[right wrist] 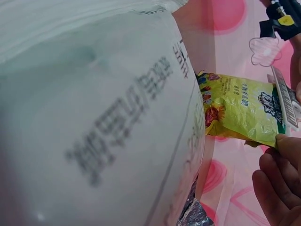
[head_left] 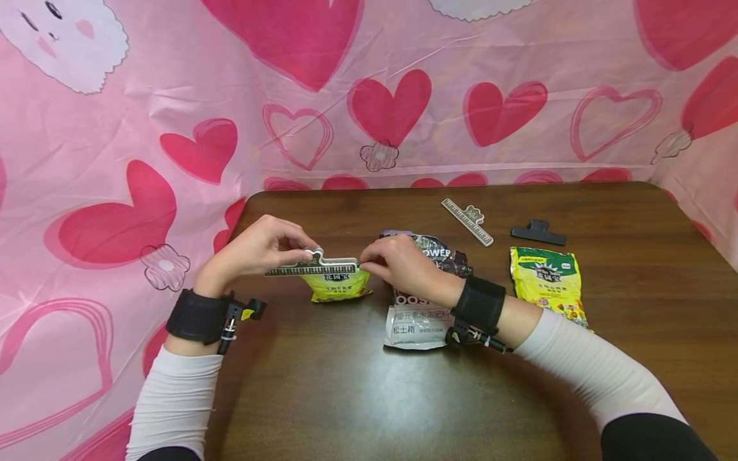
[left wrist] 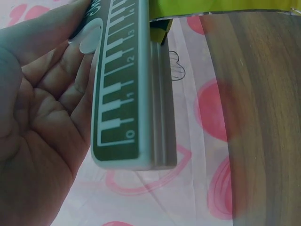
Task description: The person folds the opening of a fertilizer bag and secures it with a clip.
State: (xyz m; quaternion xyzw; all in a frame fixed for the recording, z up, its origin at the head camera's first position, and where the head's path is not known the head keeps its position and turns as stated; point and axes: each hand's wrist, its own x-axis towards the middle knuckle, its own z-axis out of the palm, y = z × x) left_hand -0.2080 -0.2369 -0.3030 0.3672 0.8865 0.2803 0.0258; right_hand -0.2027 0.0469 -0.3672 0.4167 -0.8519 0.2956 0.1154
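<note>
I see the brown table (head_left: 357, 397) first, with pink heart cloth (head_left: 115, 160) behind it. On it lies a large dark and white pouch (head_left: 418, 320), sealed; my right forearm covers its middle, and in the right wrist view it fills the frame, its print too blurred to read. A second yellow bag (head_left: 548, 282) lies flat to the right, partly cut off by my sleeve. My small yellow bag (head_left: 340, 285) sits at the table's left middle, its contents unseen, with the piano-key clip (head_left: 314, 266) clamped along its top. My left hand (head_left: 256, 246) pinches the clip's left end, fingers curled; my right hand (head_left: 398, 259) pinches its right end at the bag's corner. Farther back lie a spare key-printed clip (head_left: 468, 221) and a black clip (head_left: 538, 232).
</note>
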